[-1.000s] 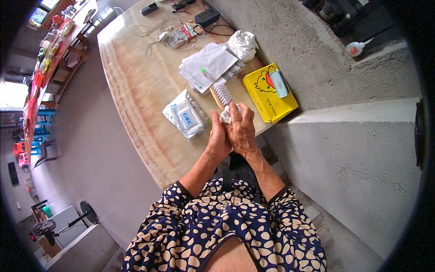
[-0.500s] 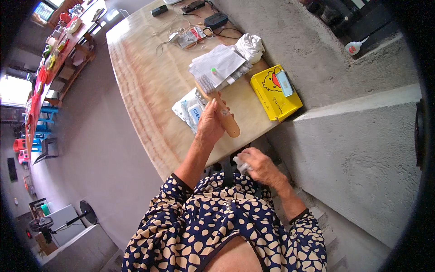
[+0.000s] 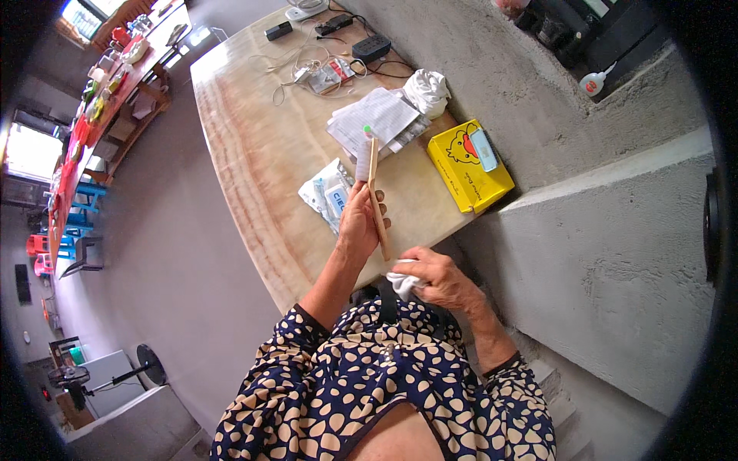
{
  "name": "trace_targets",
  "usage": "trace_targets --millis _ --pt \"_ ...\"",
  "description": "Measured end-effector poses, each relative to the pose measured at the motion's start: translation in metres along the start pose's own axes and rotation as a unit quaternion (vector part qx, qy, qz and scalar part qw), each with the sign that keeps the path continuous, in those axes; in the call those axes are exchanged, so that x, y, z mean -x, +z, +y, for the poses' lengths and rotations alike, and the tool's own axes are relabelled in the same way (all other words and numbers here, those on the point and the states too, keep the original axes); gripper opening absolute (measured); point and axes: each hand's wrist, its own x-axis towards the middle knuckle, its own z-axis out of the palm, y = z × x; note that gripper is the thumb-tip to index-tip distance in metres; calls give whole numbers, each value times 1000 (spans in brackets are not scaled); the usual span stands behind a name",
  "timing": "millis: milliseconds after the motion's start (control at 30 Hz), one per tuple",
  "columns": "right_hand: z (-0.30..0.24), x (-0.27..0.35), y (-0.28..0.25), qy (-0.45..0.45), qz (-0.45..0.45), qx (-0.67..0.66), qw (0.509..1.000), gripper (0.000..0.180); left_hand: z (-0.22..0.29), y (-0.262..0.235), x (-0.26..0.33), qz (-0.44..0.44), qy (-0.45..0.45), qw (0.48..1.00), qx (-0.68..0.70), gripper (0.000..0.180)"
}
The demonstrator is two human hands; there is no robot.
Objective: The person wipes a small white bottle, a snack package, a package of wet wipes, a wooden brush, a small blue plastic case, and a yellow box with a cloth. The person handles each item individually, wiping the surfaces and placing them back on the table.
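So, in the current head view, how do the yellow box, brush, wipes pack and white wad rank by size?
1. Yellow box
2. Brush and wipes pack: too close to rank, both partly hidden by the left hand
3. White wad: smallest visible patch, though the right hand covers some

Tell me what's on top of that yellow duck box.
A flat, light-blue rectangular object lies on the yellow duck box; the surface directly beneath it is covered.
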Motion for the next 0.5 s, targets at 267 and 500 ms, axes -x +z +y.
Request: trace_targets --millis 267,500 --pt "-4 -57 -18 -49 204 194 958 44 -28 8 19 -15 48 992 -115 34" --pt "45 -75 -68 26 313 325 892 24 -23 28 34 -10 85 961 -262 45"
